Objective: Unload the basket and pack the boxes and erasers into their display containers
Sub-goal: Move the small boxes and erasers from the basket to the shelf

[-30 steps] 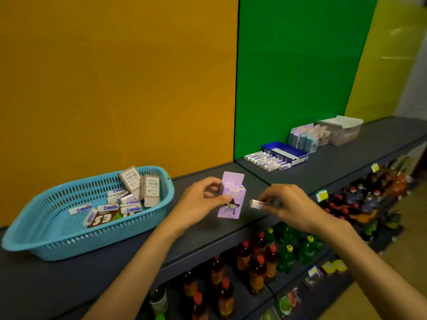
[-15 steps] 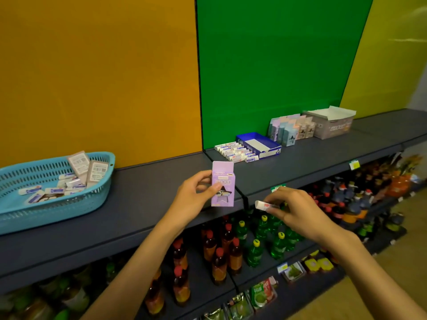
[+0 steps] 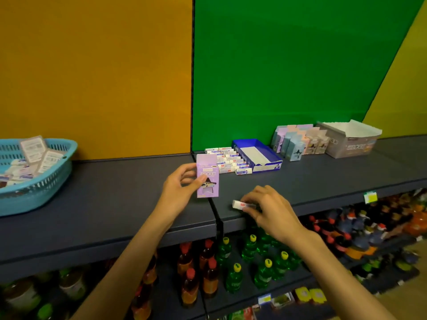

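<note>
A dark shelf [image 3: 115,204] spans the view. At nine o'clock on it sits a blue basket [image 3: 44,188] of erasers and boxes. Toward one o'clock stands an open blue display tray [image 3: 256,155]. At centre, the left hand [image 3: 178,195] grips an upright purple box [image 3: 207,175]; the right hand [image 3: 268,209] pinches a white eraser [image 3: 241,205].

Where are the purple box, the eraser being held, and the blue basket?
purple box [image 3: 207,179]: head view, middle of its front face.
eraser [image 3: 240,205]: head view, its wrapped left end.
blue basket [image 3: 39,192]: head view, its front wall.
</note>
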The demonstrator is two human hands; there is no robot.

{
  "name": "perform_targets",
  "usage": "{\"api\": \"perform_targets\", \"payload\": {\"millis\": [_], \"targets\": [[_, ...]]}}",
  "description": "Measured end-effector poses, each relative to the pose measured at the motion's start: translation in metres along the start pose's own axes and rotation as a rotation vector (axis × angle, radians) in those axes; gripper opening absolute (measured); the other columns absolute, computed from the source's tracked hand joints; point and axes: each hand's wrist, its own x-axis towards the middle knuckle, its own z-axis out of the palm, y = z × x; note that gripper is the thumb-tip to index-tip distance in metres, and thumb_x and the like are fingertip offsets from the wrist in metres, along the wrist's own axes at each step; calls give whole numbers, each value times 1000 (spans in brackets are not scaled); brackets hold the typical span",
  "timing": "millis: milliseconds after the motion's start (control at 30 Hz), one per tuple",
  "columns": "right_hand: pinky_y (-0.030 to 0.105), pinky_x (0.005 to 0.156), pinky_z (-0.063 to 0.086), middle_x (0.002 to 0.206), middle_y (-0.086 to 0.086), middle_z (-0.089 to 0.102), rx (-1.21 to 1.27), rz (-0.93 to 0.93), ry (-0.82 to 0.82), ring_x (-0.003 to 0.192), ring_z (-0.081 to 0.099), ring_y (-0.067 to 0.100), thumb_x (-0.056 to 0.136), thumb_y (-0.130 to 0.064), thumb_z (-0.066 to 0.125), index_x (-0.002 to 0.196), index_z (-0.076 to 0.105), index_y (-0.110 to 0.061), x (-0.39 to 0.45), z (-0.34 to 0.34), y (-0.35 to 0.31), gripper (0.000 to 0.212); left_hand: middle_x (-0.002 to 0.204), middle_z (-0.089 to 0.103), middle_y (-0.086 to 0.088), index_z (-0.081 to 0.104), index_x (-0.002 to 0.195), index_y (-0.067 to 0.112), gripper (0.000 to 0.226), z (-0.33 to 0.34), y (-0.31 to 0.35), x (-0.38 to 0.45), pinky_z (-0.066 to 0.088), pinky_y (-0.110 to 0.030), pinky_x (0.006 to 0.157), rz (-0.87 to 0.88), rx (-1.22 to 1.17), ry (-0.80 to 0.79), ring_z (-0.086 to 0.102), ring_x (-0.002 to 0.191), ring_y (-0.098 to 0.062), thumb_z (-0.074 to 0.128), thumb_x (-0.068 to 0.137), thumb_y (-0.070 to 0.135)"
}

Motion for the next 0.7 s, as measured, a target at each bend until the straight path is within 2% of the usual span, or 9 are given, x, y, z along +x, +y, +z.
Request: {"api": "perform_targets", "payload": {"millis": [200, 333, 567, 700], "targets": [[37, 81, 47, 101, -5, 65, -51, -135, -54, 100, 53, 21, 93, -37, 65, 107, 69, -27, 61, 27, 32, 18, 108, 74, 5, 64, 119, 29, 29, 20, -21, 33, 55, -33, 94, -50, -28, 103, 68, 104, -12, 71, 91, 22], [39, 84, 46, 106, -3, 67, -61, -208, -34, 103, 51, 23, 94, -35, 64, 109, 70, -24, 108, 34, 46, 20, 107, 74, 9, 63, 113, 36, 27, 16, -13, 55, 53, -30, 91, -28, -19, 181, 68, 102, -9, 70, 90, 23], [38, 94, 44, 115, -2, 66, -76, -286, -79, 109, 50, 21, 96, -35, 56, 117, 69, -24, 153, 44, 63, 27, 105, 75, 4, 64, 116, 26, 29, 13, -3, 64, 56, -24, 83, -53, 15, 227, 70, 96, -14, 69, 90, 16], [37, 96, 41, 119, -3, 63, -41, -329, -85, 112, 48, 20, 96, -32, 54, 122, 66, -24, 158, 49, 72, 29, 100, 75, 10, 62, 116, 27, 29, 24, 6, 73, 56, -18, 79, -36, 40, 238, 70, 93, -10, 68, 90, 16]]}}
